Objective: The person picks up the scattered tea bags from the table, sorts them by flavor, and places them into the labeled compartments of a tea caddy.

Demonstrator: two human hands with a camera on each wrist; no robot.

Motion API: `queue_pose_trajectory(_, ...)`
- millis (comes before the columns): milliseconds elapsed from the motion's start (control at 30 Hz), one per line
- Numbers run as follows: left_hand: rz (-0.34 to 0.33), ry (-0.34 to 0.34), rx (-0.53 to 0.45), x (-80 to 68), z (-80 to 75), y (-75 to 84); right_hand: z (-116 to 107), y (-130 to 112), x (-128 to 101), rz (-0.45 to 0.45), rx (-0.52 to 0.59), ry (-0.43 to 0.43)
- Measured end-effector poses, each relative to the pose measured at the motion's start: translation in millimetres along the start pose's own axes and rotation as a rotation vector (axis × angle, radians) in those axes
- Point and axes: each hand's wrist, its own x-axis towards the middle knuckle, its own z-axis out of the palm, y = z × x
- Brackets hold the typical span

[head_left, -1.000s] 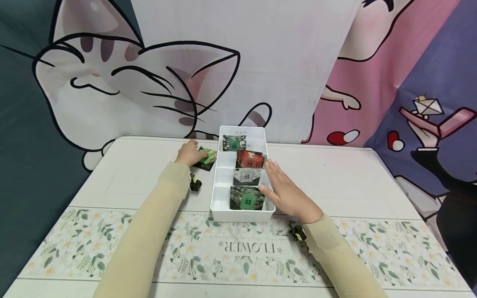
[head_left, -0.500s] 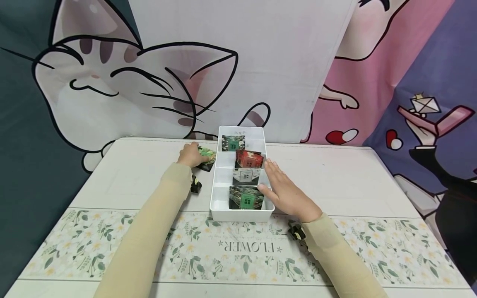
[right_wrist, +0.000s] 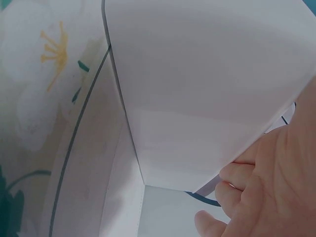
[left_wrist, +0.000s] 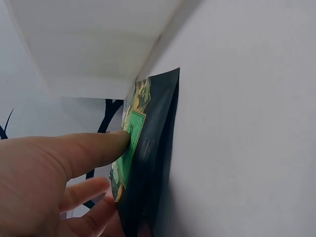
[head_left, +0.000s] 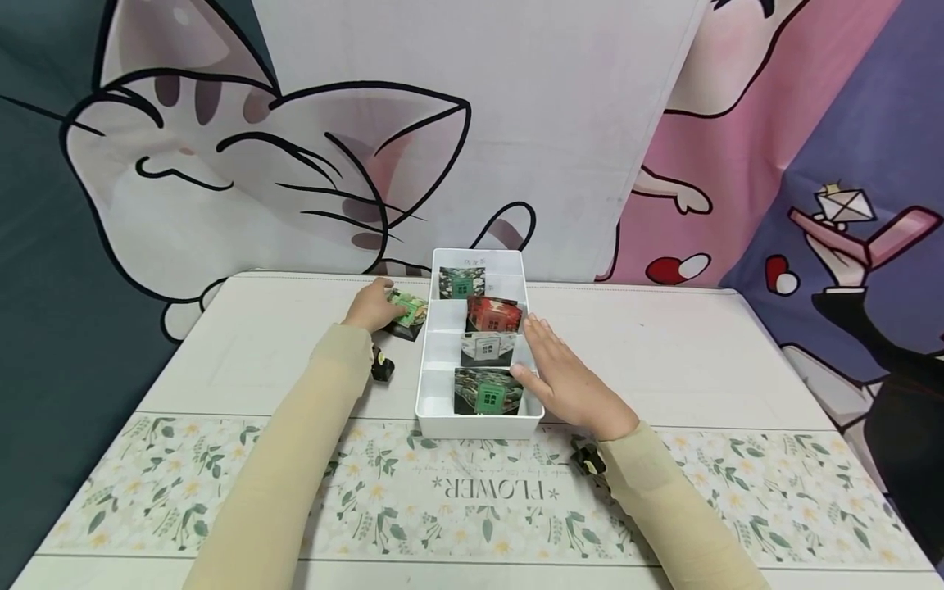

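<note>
My left hand [head_left: 374,305] is left of the white divided tray [head_left: 478,428], at a black tea packet with a green label [left_wrist: 136,148] on the table. In the left wrist view the thumb presses the label while the other fingers curl at the packet's far edge. My right hand [head_left: 566,378] lies along the tray's right side, fingers extended, fingertips at the rim. Tea packets stand in the tray's compartments: a dark green one [head_left: 489,393] nearest, then a white one [head_left: 488,350], a red one [head_left: 494,315], and another green one [head_left: 462,283] at the back.
The white tabletop [head_left: 649,352] carries a floral strip [head_left: 494,512] across its front, printed FLOWER. Behind the table hangs a cartoon cat backdrop [head_left: 295,180]. Black wrist devices sit under both sleeves.
My left hand has shifted slightly at the green-labelled packet, drawing a little left and showing more of its label. The right hand keeps its place against the tray.
</note>
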Motion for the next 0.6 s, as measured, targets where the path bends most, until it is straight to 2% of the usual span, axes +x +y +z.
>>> queue_pose_trajectory(333, -0.001, 0.027, -0.087, -0.5, -1.3, -0.7, 0.0, 1.8, 0.1, 0.006, -0.006, -0.005)
queue_pose_trajectory(600, 0.007, 0.083, -0.161, -0.6, -2.1, -3.3, 1.1, 1.5, 0.6, 0.003, -0.001, -0.006)
